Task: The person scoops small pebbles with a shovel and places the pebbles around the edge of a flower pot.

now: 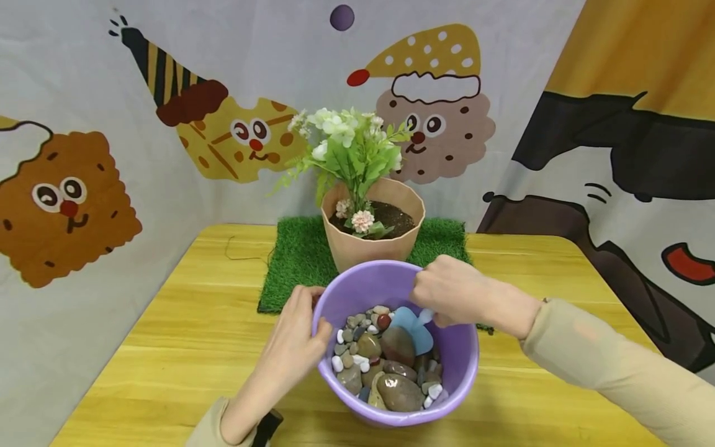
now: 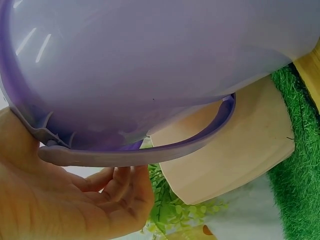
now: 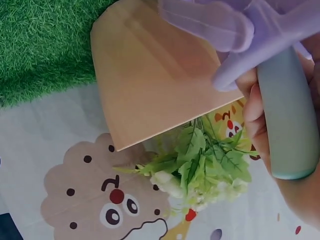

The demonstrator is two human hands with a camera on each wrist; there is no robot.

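A purple bucket point(image 1: 469, 372) stands on the table, tilted so its inside shows, with several wet stones and pebbles point(image 1: 368, 347) in it. My left hand point(image 1: 293, 338) grips the bucket's left rim, thumb over the edge and fingers outside, close to the bucket's handle point(image 2: 125, 157). My right hand point(image 1: 455, 292) comes over the right rim, holding a small toy shovel by its grey-green handle point(image 3: 290, 120). The shovel's blue blade point(image 1: 421, 340) points down inside the bucket, against a large brown stone point(image 1: 398, 346).
Just behind the bucket, a peach flowerpot point(image 1: 371, 248) with dark soil, white flowers point(image 1: 337, 127) and green leaves stands on a green turf mat point(image 1: 298, 261). The yellow wooden table point(image 1: 184, 310) lies below, with a cartoon-printed cloth point(image 1: 279, 37) behind it.
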